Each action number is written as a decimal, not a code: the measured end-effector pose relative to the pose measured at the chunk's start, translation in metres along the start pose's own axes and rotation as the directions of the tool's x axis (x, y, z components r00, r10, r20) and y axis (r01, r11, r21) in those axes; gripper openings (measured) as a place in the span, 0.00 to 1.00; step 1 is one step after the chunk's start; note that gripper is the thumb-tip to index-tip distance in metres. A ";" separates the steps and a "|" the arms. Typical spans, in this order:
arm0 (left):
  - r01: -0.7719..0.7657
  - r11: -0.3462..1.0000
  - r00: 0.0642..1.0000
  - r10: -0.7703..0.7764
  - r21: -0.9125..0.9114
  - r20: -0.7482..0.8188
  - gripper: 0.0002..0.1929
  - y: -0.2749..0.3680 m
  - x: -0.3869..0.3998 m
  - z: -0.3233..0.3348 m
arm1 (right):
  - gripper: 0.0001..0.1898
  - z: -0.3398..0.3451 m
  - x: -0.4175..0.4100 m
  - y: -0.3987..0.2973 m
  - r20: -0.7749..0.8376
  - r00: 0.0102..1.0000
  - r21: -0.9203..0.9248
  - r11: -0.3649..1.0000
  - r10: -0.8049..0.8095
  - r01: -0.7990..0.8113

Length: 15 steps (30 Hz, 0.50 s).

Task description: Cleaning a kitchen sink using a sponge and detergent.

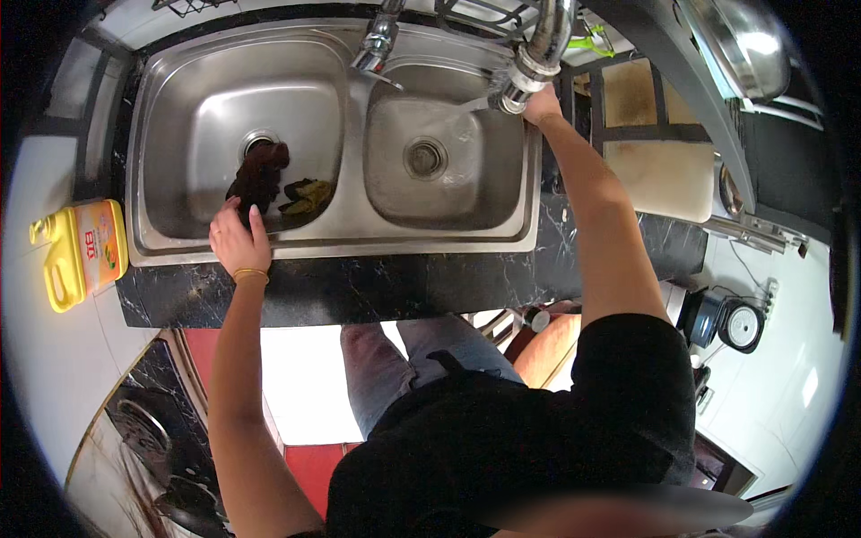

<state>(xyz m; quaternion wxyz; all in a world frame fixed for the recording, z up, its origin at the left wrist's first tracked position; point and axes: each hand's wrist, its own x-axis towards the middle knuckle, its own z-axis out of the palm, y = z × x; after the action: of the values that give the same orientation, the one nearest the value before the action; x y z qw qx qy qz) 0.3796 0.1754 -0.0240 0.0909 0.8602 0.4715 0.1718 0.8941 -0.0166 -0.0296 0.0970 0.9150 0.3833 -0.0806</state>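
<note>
My left hand (241, 237) rests over the front rim of the left basin (171, 155) of a steel double sink. Its fingers are apart, and the fingertips meet the near end of a wet-looking dark brown cloth (259, 176). That cloth reaches back to the drain. Beside it lies a crumpled olive and black cloth (308, 196). My right hand (542, 106) is at the back right corner of the right basin (387, 148), mostly hidden behind a thick chrome pipe (531, 70); its grip cannot be seen. Wet streaks show in the right basin around its strainer drain (425, 159).
A chrome tap (378, 47) stands behind the divider. Black marbled countertop (417, 282) runs along the front. A yellow jug (84, 252) stands at the left. On the right are cutting boards (659, 178) in a rack, and a steel pot (740, 47) is above them.
</note>
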 end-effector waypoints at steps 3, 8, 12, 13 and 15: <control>0.003 1.000 1.000 -0.003 -0.027 0.003 0.19 0.005 0.003 0.004 | 0.36 0.014 -0.035 0.020 -0.141 0.989 0.018 0.998 -0.051 0.054; -0.001 1.000 1.000 0.001 -0.016 -0.006 0.18 0.003 0.000 -0.001 | 0.35 0.030 -0.088 0.026 -0.028 0.999 0.189 0.982 0.033 -0.028; 0.014 0.999 1.000 -0.014 0.043 -0.006 0.19 -0.013 -0.009 -0.015 | 0.33 0.049 -0.008 0.017 -0.010 0.999 0.235 0.971 -0.034 0.036; 0.010 0.998 1.000 -0.009 0.062 -0.021 0.18 -0.018 -0.013 -0.020 | 0.33 0.059 0.020 0.013 -0.057 0.996 0.313 0.946 -0.064 0.078; -0.062 0.994 0.998 0.059 -0.094 -0.038 0.18 0.020 0.011 0.013 | 0.34 0.063 0.095 0.178 -0.225 0.961 0.274 0.936 -0.161 0.221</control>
<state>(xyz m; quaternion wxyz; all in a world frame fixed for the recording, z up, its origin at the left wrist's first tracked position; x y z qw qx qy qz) 0.4057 0.1739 -0.0279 0.1183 0.8657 0.4379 0.2118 1.0827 -0.0885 -0.0909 -0.0886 0.8808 0.4619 -0.0545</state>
